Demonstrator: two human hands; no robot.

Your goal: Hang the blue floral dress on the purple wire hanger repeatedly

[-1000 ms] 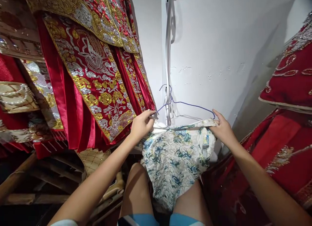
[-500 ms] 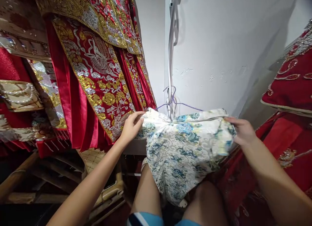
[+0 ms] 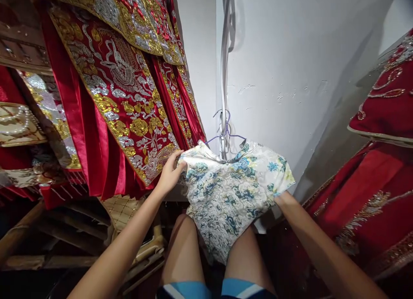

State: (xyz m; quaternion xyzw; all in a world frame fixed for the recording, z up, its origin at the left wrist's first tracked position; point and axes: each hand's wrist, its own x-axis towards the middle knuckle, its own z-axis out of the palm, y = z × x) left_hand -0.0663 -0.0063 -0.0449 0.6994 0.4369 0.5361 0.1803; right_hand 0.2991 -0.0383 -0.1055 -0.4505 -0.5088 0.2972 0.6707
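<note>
Left hand (image 3: 171, 175) is pinching the sleeve of a floral top (image 3: 227, 195). Right hand is hiding beneath the opposite sleeve, grip impossible to tell; only its forearm (image 3: 306, 223) is showing. Top is hanging on a purple hanger (image 3: 227, 127), before a white wall (image 3: 284, 53). Red embroidered garments (image 3: 129, 105) are flanking both sides.
</note>
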